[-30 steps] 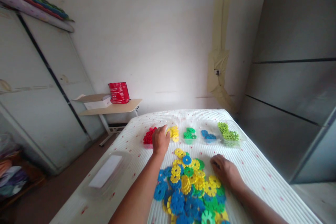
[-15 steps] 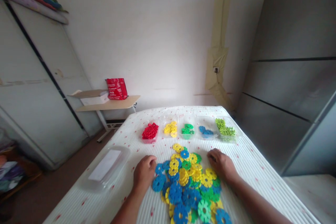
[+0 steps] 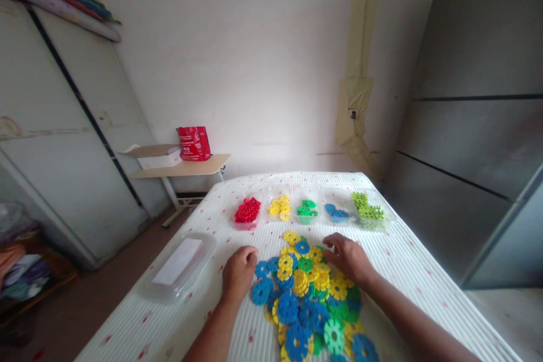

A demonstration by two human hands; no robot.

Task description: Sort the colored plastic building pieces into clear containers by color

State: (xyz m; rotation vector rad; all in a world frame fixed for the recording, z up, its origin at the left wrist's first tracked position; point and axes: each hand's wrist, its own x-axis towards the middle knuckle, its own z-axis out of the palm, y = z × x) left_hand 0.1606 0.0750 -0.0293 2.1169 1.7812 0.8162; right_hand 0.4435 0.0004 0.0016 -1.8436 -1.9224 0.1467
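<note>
A heap of notched plastic disc pieces [image 3: 311,314] in blue, yellow and green lies on the table in front of me. My left hand [image 3: 240,272] rests on the cloth just left of the heap, its fingers curled in; nothing shows in it. Over the heap's upper right edge reaches my right hand [image 3: 348,257], fingers apart, close to a green disc [image 3: 324,254] partly hidden by it. No piece is visibly lifted. Beyond the heap stand clear tubs with red pieces [image 3: 247,210], yellow discs [image 3: 280,207], green discs [image 3: 307,209], blue discs [image 3: 337,212] and light green pieces [image 3: 368,207].
A clear plastic lid or tray [image 3: 180,266] with a white paper lies on the left of the ribbed white tablecloth [image 3: 220,237]. Behind, a small side table [image 3: 199,167] holds a red bag [image 3: 194,143] and a white box [image 3: 159,157]. Grey cabinets [image 3: 475,141] stand right.
My right hand has moved left, from beside the heap to over its edge, and its fingers have spread. The left hand stays curled beside the heap. The view has shifted slightly.
</note>
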